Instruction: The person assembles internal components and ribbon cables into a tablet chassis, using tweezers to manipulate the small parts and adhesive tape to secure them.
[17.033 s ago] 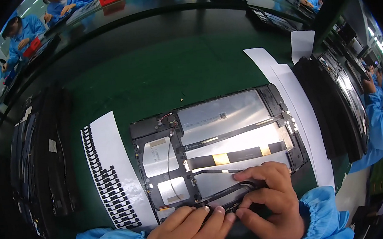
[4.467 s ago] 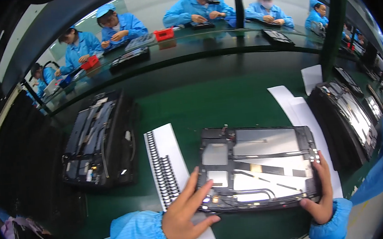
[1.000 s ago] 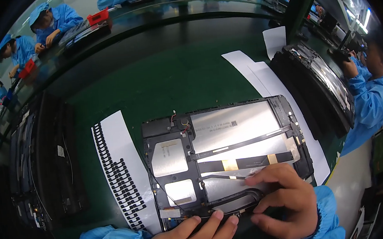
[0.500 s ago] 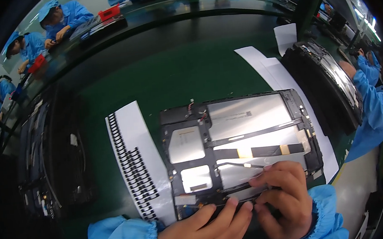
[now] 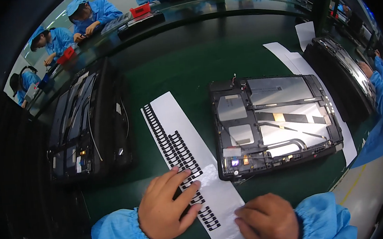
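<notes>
A long white backing sheet [image 5: 176, 114] bearing rows of small black-framed stickers [image 5: 158, 132] lies aslant in front of me. My left hand [image 5: 169, 206] rests on its sticker rows, fingers spread and fingertips touching the sheet. At the sheet's lower right edge is my right hand [image 5: 269, 220], closed, with thumb and bent fingers gripping the edge. To the right of the sheet sits an opened tablet-like device frame [image 5: 237, 98], with silver plates, black strips and cables. Neither hand touches this frame.
A stack of similar device frames [image 5: 71, 125] stands at the left, another stack [image 5: 344, 72] at the right. More white sheets [image 5: 286, 59] lie by the right stack. People in blue workwear sit across the bench, with red bins [image 5: 140, 10] near them. A co-worker's blue sleeve [image 5: 380, 89] is at the far right.
Both hands have left the device frame's lower edge and moved onto the sticker sheet. The whole view has shifted, so frame and sheet now appear further right.
</notes>
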Available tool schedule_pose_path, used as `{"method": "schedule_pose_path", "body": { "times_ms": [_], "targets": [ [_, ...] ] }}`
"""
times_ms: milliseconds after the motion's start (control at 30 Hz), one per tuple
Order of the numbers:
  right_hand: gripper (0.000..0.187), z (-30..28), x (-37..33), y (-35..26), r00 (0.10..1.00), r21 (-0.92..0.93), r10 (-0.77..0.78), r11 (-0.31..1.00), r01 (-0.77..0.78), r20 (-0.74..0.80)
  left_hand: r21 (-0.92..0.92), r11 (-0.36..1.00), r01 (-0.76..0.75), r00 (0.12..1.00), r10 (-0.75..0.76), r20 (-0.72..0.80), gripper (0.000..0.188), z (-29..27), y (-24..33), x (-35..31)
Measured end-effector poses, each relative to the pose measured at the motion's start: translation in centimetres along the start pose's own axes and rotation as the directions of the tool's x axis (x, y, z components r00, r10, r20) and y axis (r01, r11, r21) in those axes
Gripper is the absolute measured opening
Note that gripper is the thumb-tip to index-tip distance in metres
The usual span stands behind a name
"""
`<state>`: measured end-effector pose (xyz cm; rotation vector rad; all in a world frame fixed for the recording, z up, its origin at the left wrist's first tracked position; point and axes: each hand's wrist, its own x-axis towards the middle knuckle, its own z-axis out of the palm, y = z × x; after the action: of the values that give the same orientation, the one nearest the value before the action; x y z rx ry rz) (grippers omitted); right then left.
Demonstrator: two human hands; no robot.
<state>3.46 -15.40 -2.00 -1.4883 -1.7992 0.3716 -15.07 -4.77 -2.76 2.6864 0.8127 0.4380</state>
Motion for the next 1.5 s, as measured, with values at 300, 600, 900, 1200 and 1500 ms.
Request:
{"method": "schedule_pose_path", "body": {
  "times_ms": [300, 600, 900, 1200, 1500],
  "targets": [
    [0.012, 3.2, -1.2, -1.5, 0.991, -0.230, -0.131, 0.964, 0.137, 0.041, 0.051, 0.999, -0.012, 0.998, 0.015, -0.063, 0.040, 0.7, 0.1, -0.4],
    [0.011, 3.8, -0.6, -1.8, 0.988, -0.139, -0.142, 0.982, 0.131, -0.069, 0.148, 0.989, -0.031, 0.995, 0.044, -0.089, 0.036, 0.7, 0.3, -0.6],
    [0.009, -1.6, -1.8, 0.7, 0.995, 0.381, -0.103, 0.920, 0.091, 0.013, 0.087, 0.996, -0.031, 1.000, 0.031, 0.001, 0.038, 0.9, 0.7, 0.6],
    [0.007, -13.3, -2.7, 8.5, 0.754, 0.471, 0.515, 0.826, -0.309, -0.409, -0.003, 0.889, -0.458, 0.877, 0.452, -0.161, 0.032, -1.1, 7.6, 7.7],
    [0.008, -11.7, -0.4, 8.5, 0.902, 0.107, 0.352, 0.936, -0.335, -0.250, 0.003, 0.776, -0.630, 0.772, 0.627, -0.107, 0.031, 2.9, 8.9, 12.3]
  ]
}}
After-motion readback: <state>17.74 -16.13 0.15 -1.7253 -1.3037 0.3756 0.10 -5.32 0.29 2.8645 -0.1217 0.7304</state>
